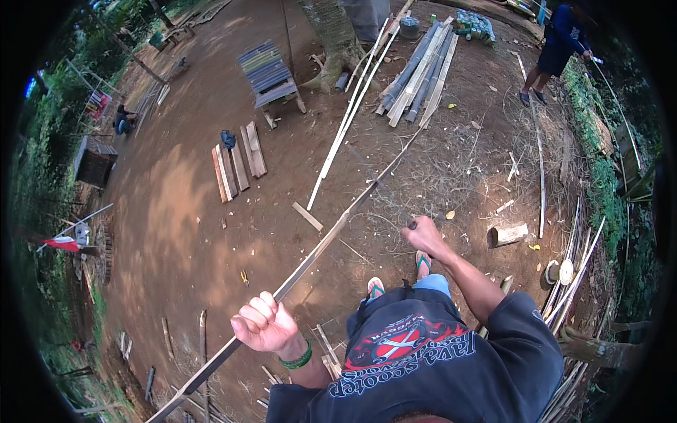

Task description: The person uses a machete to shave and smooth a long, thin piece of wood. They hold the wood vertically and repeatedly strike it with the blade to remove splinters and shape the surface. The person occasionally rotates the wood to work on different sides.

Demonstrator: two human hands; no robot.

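Note:
A long split bamboo strip runs slantwise across the view, from the lower left up to the pile of slats. My left hand, with a green band at its wrist, is closed around this strip near its lower part. To the right of the strip, my right hand is a fist in front of my feet. A dark handle end pokes out of it; the rest of that tool is hidden. The right fist is apart from the strip.
Bamboo slats lie piled by a tree trunk, near a low bench. Short boards, pliers and a cut log rest on the dirt. Another person stands at the far right, holding a thin strip.

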